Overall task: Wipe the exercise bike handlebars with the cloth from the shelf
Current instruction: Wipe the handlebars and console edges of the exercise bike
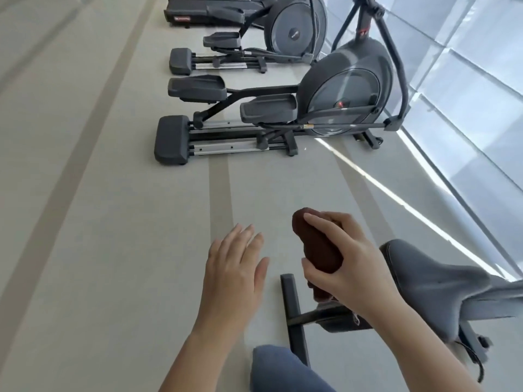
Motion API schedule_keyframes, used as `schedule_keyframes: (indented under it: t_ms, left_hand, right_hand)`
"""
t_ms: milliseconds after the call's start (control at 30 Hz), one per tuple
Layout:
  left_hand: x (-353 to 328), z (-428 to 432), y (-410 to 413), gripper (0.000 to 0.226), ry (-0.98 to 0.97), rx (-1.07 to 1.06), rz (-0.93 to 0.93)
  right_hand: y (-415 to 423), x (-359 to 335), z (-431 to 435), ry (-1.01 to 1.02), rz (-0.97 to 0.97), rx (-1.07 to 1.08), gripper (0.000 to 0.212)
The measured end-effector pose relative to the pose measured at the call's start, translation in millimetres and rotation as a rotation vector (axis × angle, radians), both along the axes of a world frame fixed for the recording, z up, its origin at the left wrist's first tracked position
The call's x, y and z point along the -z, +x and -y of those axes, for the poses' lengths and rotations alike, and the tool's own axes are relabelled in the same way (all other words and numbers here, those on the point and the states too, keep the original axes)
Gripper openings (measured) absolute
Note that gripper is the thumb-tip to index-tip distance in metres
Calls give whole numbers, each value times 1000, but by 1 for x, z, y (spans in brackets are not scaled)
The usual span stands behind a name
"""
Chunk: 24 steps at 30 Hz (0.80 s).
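bare forearms, no sleeves; blue trouser knee.

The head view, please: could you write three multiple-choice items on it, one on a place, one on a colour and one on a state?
1. Where is the saddle?
A. lower right
B. upper left
C. top centre

2. What colour is the cloth?
A. white
B. dark brown
C. yellow

3. How is the left hand?
A. gripping the cloth
B. closed in a fist
C. open and empty

Answers:
1 A: the saddle sits right of the right hand, low in the frame.
2 B: the bundle is dark brown.
3 C: its fingers are spread, and only the right hand holds the cloth.
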<state>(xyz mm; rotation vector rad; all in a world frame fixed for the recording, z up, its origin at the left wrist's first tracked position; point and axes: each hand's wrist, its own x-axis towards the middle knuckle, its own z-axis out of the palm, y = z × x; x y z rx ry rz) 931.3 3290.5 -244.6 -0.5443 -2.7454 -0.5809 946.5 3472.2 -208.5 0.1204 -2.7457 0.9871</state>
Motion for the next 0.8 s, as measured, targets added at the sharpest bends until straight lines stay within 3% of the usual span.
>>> schedule_keyframes:
  t_ms: [167,367,600,800]
  left_hand:
    - [2,1,-88,51,-18,78,-38]
    - [-12,-30,-225,30,-56,164,-107]
    - [-27,-94,-353,41,-82,315,-136]
    - [-16,-159,-433,32,-21,509,-155]
  right_hand:
    - [-88,13,3,-1,-11,50,60]
    - [-211,7,-24,9,-50,144,59]
    - [-297,1,-75,13,-42,324,58]
    - [-342,4,-121,57,-21,529,59]
